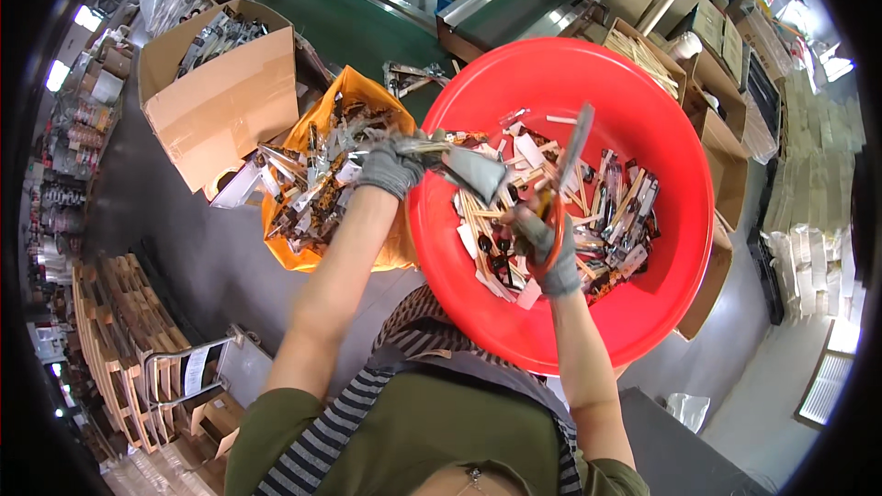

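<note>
In the head view my left hand [390, 168], in a grey glove, is closed over the gap between an orange bag [280, 243] and a large red tub [684, 230]. It grips a crumpled plastic packet [478, 172] that reaches over the tub's left side. My right hand [548, 253], also gloved, is closed on scissors with orange handles [554, 220]. Their metal blades [576, 142] point up and away, slightly blurred and apart from the packet. Loose wooden sticks, white slips and small packets [611, 211] fill the tub's bottom. Wrappers and packets [322, 179] heap up in the bag.
A cardboard box [225, 92] of packets stands left of the bag. Behind are a green work surface [340, 14] and a metal-edged conveyor [514, 9]. Cartons [726, 152] line the right side. Wooden pallets [124, 340] and a cart handle [188, 372] are at lower left.
</note>
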`<state>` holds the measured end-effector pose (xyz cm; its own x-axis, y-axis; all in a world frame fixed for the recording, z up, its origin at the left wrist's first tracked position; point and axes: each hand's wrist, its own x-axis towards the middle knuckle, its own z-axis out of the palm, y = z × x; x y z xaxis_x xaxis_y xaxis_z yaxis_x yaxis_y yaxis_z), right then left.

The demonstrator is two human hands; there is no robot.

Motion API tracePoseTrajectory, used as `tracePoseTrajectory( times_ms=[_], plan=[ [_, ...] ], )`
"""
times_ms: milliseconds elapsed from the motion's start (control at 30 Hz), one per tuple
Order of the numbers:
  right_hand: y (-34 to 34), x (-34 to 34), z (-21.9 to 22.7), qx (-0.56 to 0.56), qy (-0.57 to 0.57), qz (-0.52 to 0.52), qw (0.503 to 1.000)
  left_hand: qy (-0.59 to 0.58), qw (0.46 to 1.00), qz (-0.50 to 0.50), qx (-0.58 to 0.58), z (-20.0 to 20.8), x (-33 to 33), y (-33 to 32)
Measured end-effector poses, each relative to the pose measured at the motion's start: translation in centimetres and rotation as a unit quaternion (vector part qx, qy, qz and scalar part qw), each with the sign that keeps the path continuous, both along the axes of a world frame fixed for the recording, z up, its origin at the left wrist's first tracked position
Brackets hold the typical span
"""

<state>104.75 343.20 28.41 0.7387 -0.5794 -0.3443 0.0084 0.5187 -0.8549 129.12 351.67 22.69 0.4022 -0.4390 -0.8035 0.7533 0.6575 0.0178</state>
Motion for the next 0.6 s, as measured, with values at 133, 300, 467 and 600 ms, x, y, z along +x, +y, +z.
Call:
tracePoseTrajectory(
  times_ms=[133,300,467,600],
  plan=[
    [1.2,-2.1,-1.8,-0.302,-0.022,-0.011,0.953,-0.255,0.966,0.019,-0.046,-3.1,0.2,-0.7],
    [4.0,-0.2,-0.2,-0.126,-0.089,-0.095,0.983,-0.196,0.942,0.055,-0.268,-9.4,3.2,-3.1],
    [1.8,-0.8,0.3,-0.308,0.035,-0.114,0.944,-0.004,0.977,0.052,-0.207,-0.2,-3.1,-7.0],
    [-1.0,1.6,2.4,-0.426,0.038,-0.234,0.873,0.151,0.870,0.031,-0.469,-4.8,-3.4,-6.8]
  ],
)
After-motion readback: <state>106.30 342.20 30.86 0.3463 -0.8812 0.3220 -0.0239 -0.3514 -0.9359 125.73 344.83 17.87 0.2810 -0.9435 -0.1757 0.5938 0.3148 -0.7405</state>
